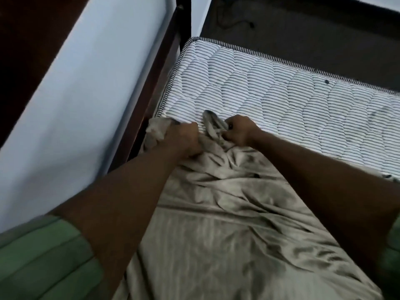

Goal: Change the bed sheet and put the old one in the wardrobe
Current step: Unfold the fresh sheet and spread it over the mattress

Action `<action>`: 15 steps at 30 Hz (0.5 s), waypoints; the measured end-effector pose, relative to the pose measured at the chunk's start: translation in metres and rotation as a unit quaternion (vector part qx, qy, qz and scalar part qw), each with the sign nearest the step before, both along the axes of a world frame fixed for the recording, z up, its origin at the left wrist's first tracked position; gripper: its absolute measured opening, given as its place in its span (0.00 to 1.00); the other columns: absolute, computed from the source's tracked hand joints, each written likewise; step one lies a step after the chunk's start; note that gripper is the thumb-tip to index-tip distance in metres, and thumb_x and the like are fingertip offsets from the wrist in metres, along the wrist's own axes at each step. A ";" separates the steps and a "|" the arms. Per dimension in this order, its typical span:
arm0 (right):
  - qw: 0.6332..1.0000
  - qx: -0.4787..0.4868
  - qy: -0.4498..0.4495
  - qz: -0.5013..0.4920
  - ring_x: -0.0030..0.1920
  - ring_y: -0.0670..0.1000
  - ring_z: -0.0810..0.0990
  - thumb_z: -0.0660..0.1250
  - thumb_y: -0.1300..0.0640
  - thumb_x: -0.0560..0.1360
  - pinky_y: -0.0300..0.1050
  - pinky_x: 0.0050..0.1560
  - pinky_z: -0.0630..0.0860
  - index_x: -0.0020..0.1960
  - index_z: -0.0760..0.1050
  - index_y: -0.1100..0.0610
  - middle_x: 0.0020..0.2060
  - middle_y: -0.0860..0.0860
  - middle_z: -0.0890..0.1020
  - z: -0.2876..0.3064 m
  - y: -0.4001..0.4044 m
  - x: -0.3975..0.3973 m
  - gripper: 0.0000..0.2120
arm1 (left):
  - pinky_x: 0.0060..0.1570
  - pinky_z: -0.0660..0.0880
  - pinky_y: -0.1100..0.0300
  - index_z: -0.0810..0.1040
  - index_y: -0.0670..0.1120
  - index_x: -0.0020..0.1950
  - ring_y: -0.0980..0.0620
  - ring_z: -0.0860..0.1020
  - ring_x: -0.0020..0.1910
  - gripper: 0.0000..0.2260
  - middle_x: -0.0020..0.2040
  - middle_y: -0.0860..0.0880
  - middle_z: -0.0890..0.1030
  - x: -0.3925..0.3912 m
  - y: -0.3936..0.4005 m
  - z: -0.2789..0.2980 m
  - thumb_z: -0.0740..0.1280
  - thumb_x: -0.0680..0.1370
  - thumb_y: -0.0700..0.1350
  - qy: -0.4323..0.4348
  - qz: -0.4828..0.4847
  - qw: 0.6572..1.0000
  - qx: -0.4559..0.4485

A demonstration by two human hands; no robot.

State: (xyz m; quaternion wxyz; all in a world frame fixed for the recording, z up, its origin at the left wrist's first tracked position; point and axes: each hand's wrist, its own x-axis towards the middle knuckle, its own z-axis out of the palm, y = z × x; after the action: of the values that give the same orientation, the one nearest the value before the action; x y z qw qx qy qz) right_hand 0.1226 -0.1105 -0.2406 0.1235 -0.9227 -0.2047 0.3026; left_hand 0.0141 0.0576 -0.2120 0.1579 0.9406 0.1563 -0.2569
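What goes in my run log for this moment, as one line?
left hand: grips sheet | right hand: grips sheet | mattress: far part bare

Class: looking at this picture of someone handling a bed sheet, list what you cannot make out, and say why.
- Fingertips of the left hand and right hand, head view: buried in the sheet.
- Mattress: near part covered by sheet, right end cut off.
- Wardrobe: outside the frame.
- Bed frame: dark, mostly hidden.
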 end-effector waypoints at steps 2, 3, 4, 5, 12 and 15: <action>0.998 -0.006 -0.026 -0.057 0.54 0.62 0.81 0.66 0.47 0.78 0.46 0.44 0.70 0.45 0.81 0.58 0.46 0.60 0.83 0.006 -0.005 0.023 0.14 | 0.56 0.76 0.49 0.76 0.43 0.60 0.37 0.79 0.61 0.18 0.59 0.39 0.80 0.005 0.004 -0.012 0.71 0.75 0.51 -0.038 0.014 0.999 0.012; 0.992 0.005 -0.067 -0.107 0.55 0.63 0.82 0.63 0.46 0.81 0.48 0.45 0.71 0.48 0.82 0.59 0.49 0.62 0.83 0.011 -0.006 0.040 0.17 | 0.55 0.76 0.49 0.77 0.43 0.59 0.37 0.79 0.61 0.14 0.58 0.39 0.81 0.012 0.007 -0.011 0.69 0.77 0.49 -0.083 0.077 0.994 0.008; 0.977 0.037 -0.117 -0.173 0.56 0.63 0.82 0.61 0.48 0.82 0.49 0.48 0.73 0.52 0.82 0.60 0.52 0.63 0.84 0.022 -0.006 0.059 0.18 | 0.55 0.76 0.49 0.78 0.43 0.59 0.37 0.79 0.60 0.12 0.57 0.39 0.81 0.024 0.012 -0.008 0.67 0.78 0.46 -0.136 0.162 0.977 0.004; 0.953 0.090 -0.158 -0.241 0.57 0.62 0.81 0.59 0.50 0.82 0.50 0.52 0.74 0.56 0.81 0.59 0.55 0.61 0.84 0.036 -0.006 0.078 0.16 | 0.55 0.75 0.48 0.77 0.43 0.61 0.37 0.79 0.60 0.12 0.58 0.39 0.81 0.038 0.018 -0.002 0.64 0.79 0.43 -0.193 0.249 0.949 -0.007; 0.942 0.193 -0.098 -0.258 0.70 0.56 0.72 0.68 0.58 0.78 0.38 0.63 0.74 0.84 0.48 0.53 0.77 0.58 0.67 0.043 -0.014 0.110 0.42 | 0.70 0.70 0.44 0.40 0.53 0.84 0.37 0.71 0.72 0.49 0.77 0.39 0.67 0.080 0.027 0.011 0.69 0.72 0.43 -0.196 0.186 0.956 -0.113; 0.976 0.031 -0.097 -0.193 0.71 0.65 0.70 0.69 0.50 0.76 0.59 0.69 0.70 0.76 0.62 0.55 0.70 0.61 0.71 0.011 -0.026 0.087 0.32 | 0.72 0.66 0.43 0.49 0.52 0.82 0.34 0.65 0.76 0.44 0.80 0.35 0.57 0.087 0.023 -0.004 0.70 0.72 0.48 -0.110 0.131 0.985 -0.004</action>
State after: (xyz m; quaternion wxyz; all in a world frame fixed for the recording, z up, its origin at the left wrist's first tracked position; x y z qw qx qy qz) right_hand 0.2095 -0.1361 -0.2296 0.1875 -0.9654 -0.0430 0.1760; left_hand 0.1011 0.0809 -0.2159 0.2100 0.9338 0.2589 -0.1297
